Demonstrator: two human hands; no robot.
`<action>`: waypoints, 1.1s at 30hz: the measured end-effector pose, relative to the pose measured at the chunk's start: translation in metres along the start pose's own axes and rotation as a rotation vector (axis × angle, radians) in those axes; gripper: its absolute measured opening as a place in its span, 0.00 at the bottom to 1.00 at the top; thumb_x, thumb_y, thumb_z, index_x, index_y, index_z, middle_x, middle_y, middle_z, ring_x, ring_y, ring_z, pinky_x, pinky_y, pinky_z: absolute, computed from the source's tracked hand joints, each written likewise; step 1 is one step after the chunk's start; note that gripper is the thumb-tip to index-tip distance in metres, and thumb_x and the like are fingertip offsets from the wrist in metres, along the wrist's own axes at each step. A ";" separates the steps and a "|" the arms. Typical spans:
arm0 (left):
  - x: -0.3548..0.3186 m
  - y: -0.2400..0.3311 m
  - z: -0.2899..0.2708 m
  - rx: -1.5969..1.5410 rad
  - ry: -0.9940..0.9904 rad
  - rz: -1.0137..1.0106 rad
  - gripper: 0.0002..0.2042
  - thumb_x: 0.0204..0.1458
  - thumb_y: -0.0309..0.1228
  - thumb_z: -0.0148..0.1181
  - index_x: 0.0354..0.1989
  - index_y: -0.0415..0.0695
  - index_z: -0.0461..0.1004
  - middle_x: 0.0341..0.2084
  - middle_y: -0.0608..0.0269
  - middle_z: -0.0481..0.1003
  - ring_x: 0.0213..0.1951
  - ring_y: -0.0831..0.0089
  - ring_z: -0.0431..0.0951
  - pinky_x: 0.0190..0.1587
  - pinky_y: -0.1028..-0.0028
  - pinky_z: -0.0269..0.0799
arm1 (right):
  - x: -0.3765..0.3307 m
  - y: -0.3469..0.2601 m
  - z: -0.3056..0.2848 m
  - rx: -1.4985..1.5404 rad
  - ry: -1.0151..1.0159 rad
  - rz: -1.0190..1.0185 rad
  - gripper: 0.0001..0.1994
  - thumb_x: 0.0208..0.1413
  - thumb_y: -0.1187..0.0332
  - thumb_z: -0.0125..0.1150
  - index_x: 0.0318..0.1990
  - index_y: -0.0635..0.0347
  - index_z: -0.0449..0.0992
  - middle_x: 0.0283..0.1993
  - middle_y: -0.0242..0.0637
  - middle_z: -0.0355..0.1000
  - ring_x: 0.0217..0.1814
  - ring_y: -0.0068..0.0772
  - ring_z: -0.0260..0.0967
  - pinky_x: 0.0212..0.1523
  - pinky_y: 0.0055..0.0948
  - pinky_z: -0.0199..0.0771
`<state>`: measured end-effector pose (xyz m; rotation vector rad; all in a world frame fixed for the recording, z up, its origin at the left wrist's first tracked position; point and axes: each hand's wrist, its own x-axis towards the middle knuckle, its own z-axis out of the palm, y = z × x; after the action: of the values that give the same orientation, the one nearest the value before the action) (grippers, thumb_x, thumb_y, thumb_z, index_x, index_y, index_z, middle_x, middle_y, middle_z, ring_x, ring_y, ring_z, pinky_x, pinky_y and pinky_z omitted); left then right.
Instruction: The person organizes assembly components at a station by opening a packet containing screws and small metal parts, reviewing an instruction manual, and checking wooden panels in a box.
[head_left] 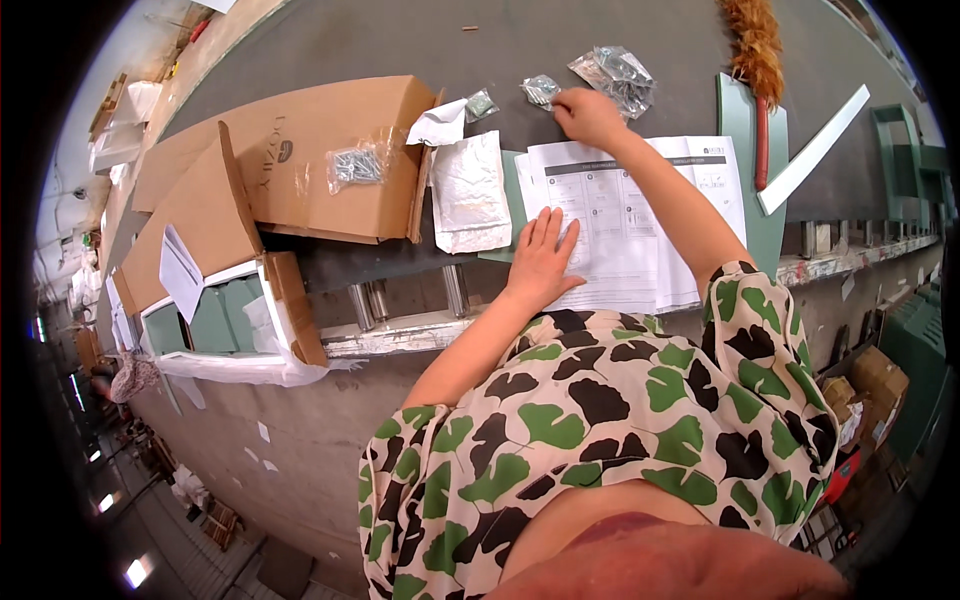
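Note:
My left hand (545,262) lies flat on the left part of a printed instruction sheet (625,255), fingers spread. Past the sheet's far edge, my right hand (592,117) is closed, its fingertips at the edge of a small clear bag of screws (540,91). How firmly they grip it cannot be made out. Just beyond that hand lies a larger heap of clear hardware bags (617,78). Another small hardware bag (481,104) sits further left, beside a folded white paper (438,123). A white padded pouch (470,195) lies left of the sheets.
An opened cardboard box (310,200) with a screw bag (357,167) on top fills the left side. Green panels (225,315) show in a nearer carton. To the right are a red-handled duster (762,140), a green board (738,105) and a white strip (815,150).

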<state>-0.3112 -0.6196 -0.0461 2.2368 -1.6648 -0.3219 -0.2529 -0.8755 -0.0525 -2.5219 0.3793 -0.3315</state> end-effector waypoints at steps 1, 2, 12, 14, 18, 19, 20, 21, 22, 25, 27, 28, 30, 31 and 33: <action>0.001 0.000 0.000 0.001 -0.004 0.002 0.42 0.36 0.48 0.68 0.60 0.44 0.59 0.59 0.43 0.54 0.63 0.50 0.51 0.62 0.56 0.48 | -0.007 0.003 0.013 -0.156 -0.034 0.033 0.12 0.52 0.66 0.52 0.44 0.52 0.75 0.38 0.41 0.72 0.42 0.45 0.70 0.40 0.40 0.72; 0.001 0.000 0.001 -0.004 0.003 0.003 0.41 0.36 0.48 0.68 0.60 0.44 0.59 0.59 0.43 0.54 0.63 0.50 0.51 0.62 0.56 0.48 | -0.013 0.003 0.017 -0.149 -0.038 0.036 0.13 0.52 0.66 0.51 0.45 0.52 0.74 0.39 0.41 0.71 0.42 0.45 0.70 0.40 0.41 0.72; 0.002 0.002 0.000 0.007 -0.017 -0.010 0.41 0.36 0.48 0.68 0.60 0.44 0.59 0.60 0.44 0.54 0.63 0.50 0.51 0.63 0.57 0.47 | -0.060 -0.009 -0.018 0.016 0.620 -0.190 0.09 0.51 0.74 0.55 0.41 0.60 0.74 0.34 0.40 0.73 0.38 0.45 0.69 0.39 0.40 0.69; 0.002 0.003 -0.001 0.012 -0.017 -0.012 0.41 0.37 0.49 0.68 0.60 0.44 0.59 0.60 0.44 0.54 0.63 0.50 0.51 0.63 0.57 0.47 | -0.093 -0.013 -0.022 0.110 0.536 -0.074 0.09 0.50 0.75 0.56 0.40 0.60 0.74 0.34 0.40 0.73 0.37 0.43 0.69 0.37 0.37 0.70; 0.003 0.003 0.000 0.030 -0.021 -0.005 0.41 0.37 0.50 0.67 0.60 0.45 0.60 0.60 0.45 0.55 0.63 0.50 0.51 0.62 0.57 0.47 | -0.160 -0.024 -0.014 0.116 0.294 -0.011 0.09 0.50 0.73 0.57 0.41 0.58 0.74 0.31 0.39 0.73 0.32 0.41 0.70 0.31 0.34 0.71; 0.004 0.004 -0.002 0.022 -0.013 -0.003 0.41 0.37 0.50 0.67 0.59 0.43 0.60 0.59 0.46 0.56 0.62 0.51 0.52 0.62 0.58 0.49 | -0.174 -0.032 -0.013 0.122 0.217 0.027 0.10 0.50 0.73 0.57 0.41 0.57 0.74 0.30 0.39 0.73 0.31 0.41 0.71 0.30 0.35 0.71; 0.004 0.004 -0.004 0.016 -0.003 -0.004 0.41 0.37 0.50 0.68 0.59 0.42 0.60 0.58 0.46 0.57 0.62 0.51 0.53 0.61 0.58 0.50 | -0.186 -0.036 -0.006 0.121 0.183 0.033 0.10 0.51 0.72 0.57 0.42 0.56 0.74 0.29 0.39 0.73 0.29 0.41 0.71 0.29 0.35 0.71; 0.006 0.004 -0.006 0.013 0.006 -0.001 0.41 0.36 0.49 0.68 0.58 0.41 0.61 0.57 0.47 0.58 0.61 0.52 0.54 0.60 0.58 0.52 | -0.194 -0.041 -0.003 0.158 0.166 0.047 0.10 0.51 0.72 0.57 0.43 0.56 0.74 0.28 0.39 0.74 0.28 0.41 0.72 0.28 0.35 0.71; 0.008 0.002 -0.006 -0.014 0.019 -0.010 0.41 0.37 0.49 0.68 0.57 0.39 0.61 0.55 0.47 0.59 0.59 0.52 0.56 0.59 0.59 0.54 | -0.199 -0.045 -0.002 0.181 0.158 0.085 0.10 0.51 0.72 0.57 0.43 0.57 0.74 0.28 0.40 0.74 0.27 0.40 0.72 0.28 0.34 0.71; 0.018 -0.001 -0.004 -0.044 0.058 -0.042 0.40 0.37 0.48 0.68 0.55 0.34 0.61 0.52 0.49 0.62 0.54 0.54 0.61 0.54 0.61 0.60 | -0.204 -0.052 0.001 0.215 0.166 0.145 0.10 0.51 0.72 0.57 0.43 0.57 0.74 0.27 0.40 0.74 0.26 0.40 0.72 0.26 0.33 0.71; 0.028 -0.002 -0.001 0.000 0.078 -0.046 0.40 0.37 0.48 0.68 0.53 0.30 0.61 0.50 0.50 0.63 0.50 0.56 0.63 0.51 0.63 0.62 | -0.204 -0.052 0.000 0.217 0.198 0.143 0.10 0.51 0.72 0.57 0.43 0.57 0.74 0.26 0.40 0.74 0.26 0.40 0.72 0.26 0.33 0.71; 0.030 -0.003 -0.002 0.013 0.081 -0.057 0.40 0.37 0.48 0.67 0.53 0.30 0.61 0.50 0.50 0.63 0.49 0.56 0.63 0.51 0.64 0.63 | -0.202 -0.050 0.000 0.218 0.213 0.123 0.10 0.51 0.72 0.57 0.43 0.57 0.74 0.26 0.40 0.74 0.26 0.40 0.72 0.26 0.33 0.71; 0.037 -0.003 -0.003 0.037 0.086 -0.071 0.40 0.38 0.48 0.67 0.53 0.28 0.61 0.50 0.49 0.62 0.48 0.56 0.63 0.51 0.65 0.63 | -0.198 -0.047 -0.005 0.202 0.221 0.108 0.10 0.51 0.72 0.57 0.42 0.57 0.74 0.27 0.40 0.74 0.26 0.39 0.72 0.26 0.32 0.71; 0.039 -0.002 -0.004 0.035 0.080 -0.061 0.40 0.38 0.48 0.67 0.53 0.28 0.61 0.51 0.49 0.62 0.48 0.55 0.63 0.51 0.65 0.63 | -0.196 -0.045 -0.010 0.187 0.209 0.108 0.10 0.51 0.72 0.57 0.42 0.57 0.74 0.27 0.40 0.74 0.26 0.39 0.72 0.26 0.32 0.71; 0.039 -0.003 -0.006 0.033 0.067 -0.049 0.39 0.39 0.48 0.67 0.52 0.27 0.61 0.51 0.48 0.62 0.49 0.55 0.63 0.51 0.65 0.64 | -0.193 -0.042 -0.016 0.166 0.200 0.111 0.10 0.51 0.72 0.57 0.42 0.57 0.74 0.28 0.40 0.75 0.27 0.39 0.73 0.27 0.32 0.72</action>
<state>-0.2950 -0.6557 -0.0414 2.2895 -1.5941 -0.2310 -0.4288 -0.7847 -0.0458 -2.3019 0.5447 -0.5507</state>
